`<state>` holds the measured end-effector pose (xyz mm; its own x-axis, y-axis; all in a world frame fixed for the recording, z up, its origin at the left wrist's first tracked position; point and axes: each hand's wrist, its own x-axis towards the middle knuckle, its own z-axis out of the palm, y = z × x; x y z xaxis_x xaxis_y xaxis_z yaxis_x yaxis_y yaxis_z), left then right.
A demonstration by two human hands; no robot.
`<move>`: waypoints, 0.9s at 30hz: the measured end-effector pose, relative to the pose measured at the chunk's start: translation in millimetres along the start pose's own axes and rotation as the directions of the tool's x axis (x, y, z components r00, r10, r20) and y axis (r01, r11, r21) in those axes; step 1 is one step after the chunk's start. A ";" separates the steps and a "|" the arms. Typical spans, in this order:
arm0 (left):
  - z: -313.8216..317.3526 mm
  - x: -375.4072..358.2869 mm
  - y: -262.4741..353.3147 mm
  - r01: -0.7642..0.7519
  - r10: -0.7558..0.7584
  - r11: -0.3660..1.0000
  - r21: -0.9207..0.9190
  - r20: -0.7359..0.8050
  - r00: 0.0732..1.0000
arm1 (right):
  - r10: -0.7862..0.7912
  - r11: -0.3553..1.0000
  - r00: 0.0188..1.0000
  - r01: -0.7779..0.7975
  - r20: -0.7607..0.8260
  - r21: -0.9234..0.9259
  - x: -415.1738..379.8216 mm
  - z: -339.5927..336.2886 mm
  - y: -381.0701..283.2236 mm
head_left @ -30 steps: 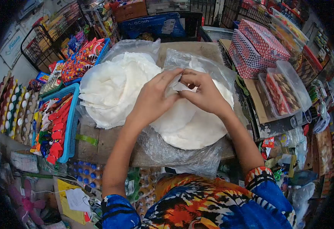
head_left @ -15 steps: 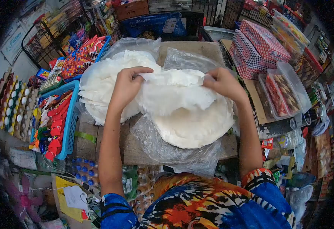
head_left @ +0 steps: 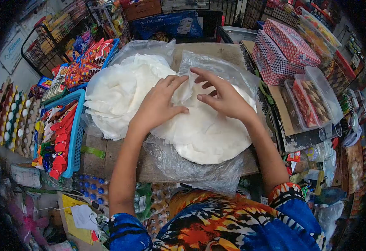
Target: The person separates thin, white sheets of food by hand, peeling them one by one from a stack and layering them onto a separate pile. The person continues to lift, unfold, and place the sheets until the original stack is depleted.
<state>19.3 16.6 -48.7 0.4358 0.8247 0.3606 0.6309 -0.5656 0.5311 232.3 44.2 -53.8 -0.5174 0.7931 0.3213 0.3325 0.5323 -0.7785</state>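
Two piles of thin, round white wrapper sheets lie on clear plastic on a wooden table. My left hand (head_left: pixel 160 102) is over the inner edge of the right pile (head_left: pixel 216 140), its fingers spread and thumb apart. Opposite it, my right hand (head_left: pixel 222 96) hovers over the same pile with fingers curved and apart. Between my fingertips a raised sheet edge (head_left: pixel 185 90) shows; I see neither hand gripping it. The left pile (head_left: pixel 114 94) is looser, with folded, overlapping sheets. Clear plastic (head_left: pixel 191 169) sticks out below the right pile.
Left of the table (head_left: pixel 145 167) stands a blue basket (head_left: pixel 79 138) of snack packets, with egg trays (head_left: pixel 13 117) beyond. To the right are checkered boxes (head_left: pixel 291 46) and an open clear plastic container (head_left: pixel 312 100) of rolled sticks. Bottles with blue caps (head_left: pixel 95 188) sit below the front edge.
Both hands have let go of the lifted sheet and opened, moving closer together. The sheet now lies flatter over the right pile.
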 end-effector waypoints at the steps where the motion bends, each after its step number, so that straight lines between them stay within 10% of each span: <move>1: 2.6 0.2 -0.5 0.011 -0.010 0.999 0.031 -0.047 0.999 | 0.004 1.000 1.000 -0.004 0.009 0.008 1.3 2.1 1.0; 6: 9.2 3.1 -16.1 0.072 -0.052 0.994 0.087 -0.208 0.977 | -0.025 0.998 0.996 0.030 -0.090 0.051 3.7 10.6 9.3; 14: 4.1 6.5 4.8 0.212 -0.307 0.873 -0.439 -0.157 0.939 | 0.070 0.953 0.989 -0.026 -0.134 0.303 4.1 7.7 -7.6; 18: 10.8 5.3 10.8 0.252 -0.303 0.876 -0.411 -0.064 0.951 | -0.166 0.986 0.978 0.162 -0.124 -0.045 0.2 11.8 -17.9; 27: -39.7 1.7 -21.6 0.275 -0.427 0.900 -0.337 -0.563 0.708 | 0.071 0.955 0.875 0.079 -0.479 0.286 9.3 -26.0 17.7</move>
<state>-19.1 30.4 -29.1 -0.3219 0.8275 0.4600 0.4710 -0.2815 0.8360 253.9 68.7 -50.6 -0.0516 0.8736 0.4839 0.0517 0.4863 -0.8723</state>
